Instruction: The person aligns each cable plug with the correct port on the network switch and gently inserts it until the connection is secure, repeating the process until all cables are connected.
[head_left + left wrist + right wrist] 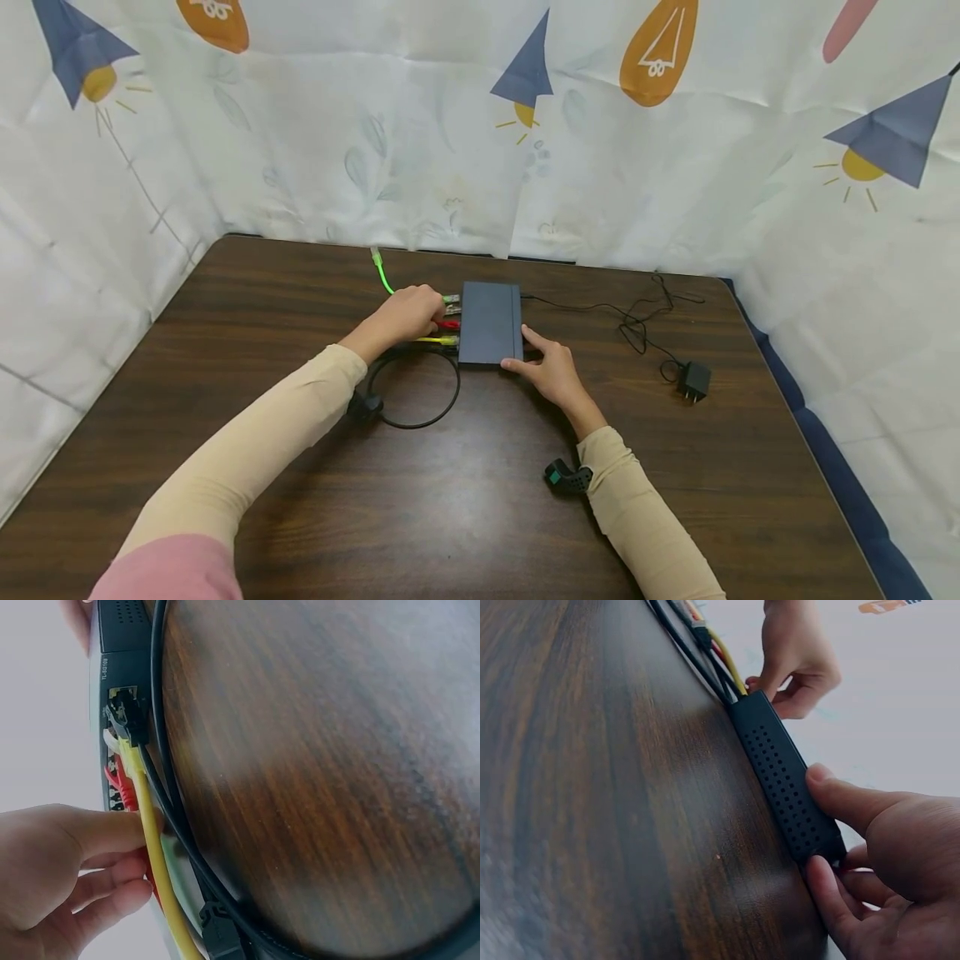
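Note:
A dark network switch lies on the table with several cables plugged into its left side. My left hand is at that side; its thumb and finger pinch the red network cable just behind the plug, partly hidden by the yellow cable. The black cable's plug sits in the port nearest the front end. My right hand holds the switch by its right front corner, with one fingertip on the top edge and the others along the side, beside the vented end.
A black cable loops over the table left of the switch. The green cable runs to the back edge. At right, a thin tangled cord leads from the switch to a power adapter. A patterned curtain hangs behind.

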The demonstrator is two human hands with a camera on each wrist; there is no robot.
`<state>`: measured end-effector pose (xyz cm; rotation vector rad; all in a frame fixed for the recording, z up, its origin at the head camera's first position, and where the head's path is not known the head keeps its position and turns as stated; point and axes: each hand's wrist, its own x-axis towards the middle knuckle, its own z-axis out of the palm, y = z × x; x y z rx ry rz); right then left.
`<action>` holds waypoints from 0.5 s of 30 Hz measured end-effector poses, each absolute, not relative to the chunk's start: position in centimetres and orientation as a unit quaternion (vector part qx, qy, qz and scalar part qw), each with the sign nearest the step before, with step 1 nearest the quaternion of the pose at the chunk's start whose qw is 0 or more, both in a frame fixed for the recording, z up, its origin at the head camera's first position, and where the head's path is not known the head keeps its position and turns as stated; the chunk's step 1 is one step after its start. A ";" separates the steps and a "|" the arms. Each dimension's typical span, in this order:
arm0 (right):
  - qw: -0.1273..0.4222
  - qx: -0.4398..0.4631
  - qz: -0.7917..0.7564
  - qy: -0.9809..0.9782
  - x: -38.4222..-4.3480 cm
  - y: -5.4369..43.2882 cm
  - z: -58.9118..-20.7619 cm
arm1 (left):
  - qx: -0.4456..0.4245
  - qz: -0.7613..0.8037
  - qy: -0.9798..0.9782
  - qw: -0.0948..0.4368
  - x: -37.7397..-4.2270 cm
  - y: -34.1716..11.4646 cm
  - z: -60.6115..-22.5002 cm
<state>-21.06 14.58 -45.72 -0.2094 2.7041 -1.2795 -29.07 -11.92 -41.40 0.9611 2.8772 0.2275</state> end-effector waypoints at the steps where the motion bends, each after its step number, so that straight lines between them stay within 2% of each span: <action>1: 0.071 -0.069 -0.427 0.899 -21.1 14.6 -45.7 | 0.313 0.076 0.945 0.052 -29.1 -12.0 -41.4; 15: 0.075 -0.064 -0.432 0.896 -21.1 14.7 -45.6 | 0.302 0.075 0.948 0.072 -28.8 -12.2 -41.0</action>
